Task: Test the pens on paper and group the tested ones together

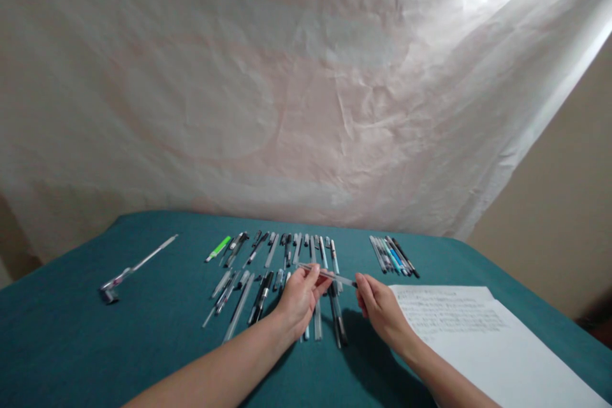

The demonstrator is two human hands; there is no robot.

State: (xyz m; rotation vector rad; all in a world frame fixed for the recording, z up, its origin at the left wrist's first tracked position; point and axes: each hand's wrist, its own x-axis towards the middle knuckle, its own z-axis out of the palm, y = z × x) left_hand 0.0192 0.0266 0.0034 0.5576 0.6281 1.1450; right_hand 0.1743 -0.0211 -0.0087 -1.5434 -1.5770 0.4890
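A thin pen with a clear, whitish barrel [344, 280] is held in the air between my two hands, lying nearly level. My left hand [302, 298] pinches it near its left end between thumb and fingers. At the right end, the closed fingers of my right hand [379, 306] grip its dark tip, which they mostly cover. Below and behind my hands, disassembled pens and caps lie in two rows, among them a black pen [261, 298] and a bright green pen [220, 247]. My left hand hides part of the front row.
Sheets of paper with handwriting [444, 312] lie at the right. Behind them is a group of several pens [393, 256]. A long thin clear item with a crumpled end [138, 266] rests at the left on the green cloth [57, 338]. A pale sheet [296, 89] hangs behind.
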